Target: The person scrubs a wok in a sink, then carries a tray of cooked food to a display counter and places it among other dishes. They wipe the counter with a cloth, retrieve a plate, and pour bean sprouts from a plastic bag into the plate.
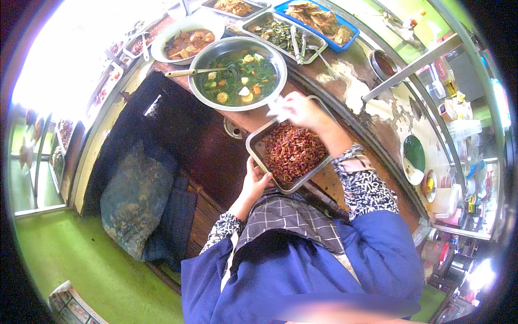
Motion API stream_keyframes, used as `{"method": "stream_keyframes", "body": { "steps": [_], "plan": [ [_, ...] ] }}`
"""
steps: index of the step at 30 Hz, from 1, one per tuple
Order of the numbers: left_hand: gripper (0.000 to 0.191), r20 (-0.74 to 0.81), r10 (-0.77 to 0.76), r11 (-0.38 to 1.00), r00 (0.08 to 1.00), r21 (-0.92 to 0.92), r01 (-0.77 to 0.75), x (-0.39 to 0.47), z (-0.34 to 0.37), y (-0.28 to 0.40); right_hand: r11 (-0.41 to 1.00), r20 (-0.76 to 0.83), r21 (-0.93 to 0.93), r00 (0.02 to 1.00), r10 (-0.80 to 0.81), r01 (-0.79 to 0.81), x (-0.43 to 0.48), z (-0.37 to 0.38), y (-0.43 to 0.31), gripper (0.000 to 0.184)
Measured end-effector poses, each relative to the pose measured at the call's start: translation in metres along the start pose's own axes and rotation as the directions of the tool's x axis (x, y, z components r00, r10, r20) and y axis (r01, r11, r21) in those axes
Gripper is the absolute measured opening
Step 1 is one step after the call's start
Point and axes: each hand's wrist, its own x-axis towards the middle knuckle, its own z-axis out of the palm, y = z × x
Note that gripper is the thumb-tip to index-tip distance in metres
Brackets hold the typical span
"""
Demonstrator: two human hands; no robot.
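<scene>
My left hand [259, 176] grips the near left rim of a rectangular metal tray [253, 153], its thumb over the edge. A heap of small reddish-brown fried food pieces [297, 152] fills much of the tray. Above the tray's far side, my right hand [298, 110] is closed on a crumpled white tissue or cloth [277, 108]; the hand is slightly blurred and hides part of the rim. Just beyond the tray stands a large metal bowl [197, 91] of green vegetable soup with corn and carrot pieces. A ladle [182, 73] rests in it, handle out to the left.
Behind the soup are a white bowl [158, 47] of reddish stew, a metal tray [247, 29] of greens with tongs [295, 44], and a blue tray [354, 35] of fried food. A metal frame bar [412, 67] crosses at right. A stuffed sack [135, 202] stands lower left.
</scene>
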Motion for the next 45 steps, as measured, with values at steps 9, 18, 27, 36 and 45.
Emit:
{"method": "stream_keyframes", "body": {
  "steps": [9, 18, 27, 36, 45],
  "plan": [
    [0.082, -0.024, 0.046, 0.998, 0.999, 0.054, -0.045, 0.005, -0.004, -0.012, 0.987, 0.347, 0.158, 0.937, -0.034, -0.023, 0.013, 0.041, -0.028, 0.025],
    [0.060, -0.048, -0.124, 0.989, 0.991, -0.092, 0.120, -0.002, 0.004, -0.011, 0.926, 0.215, 0.070, 0.912, 0.350, -0.372, -0.030, -0.026, 0.118, 0.018],
    [0.035, -0.066, -0.093, 0.983, 0.993, -0.161, 0.082, -0.007, 0.014, -0.001, 0.863, 0.119, 0.176, 0.880, 0.460, -0.474, -0.122, -0.046, 0.118, 0.032],
    [0.032, -0.026, -0.080, 0.985, 0.996, -0.154, 0.075, -0.008, 0.026, -0.002, 0.766, -0.213, 0.054, 0.742, 0.635, -0.640, -0.219, -0.039, 0.071, 0.028],
    [0.047, 0.044, -0.103, 0.977, 0.994, -0.185, 0.109, 0.003, 0.042, -0.010, 0.709, -0.392, 0.173, 0.612, 0.686, -0.684, -0.225, 0.006, -0.015, 0.019]
  ]
}}
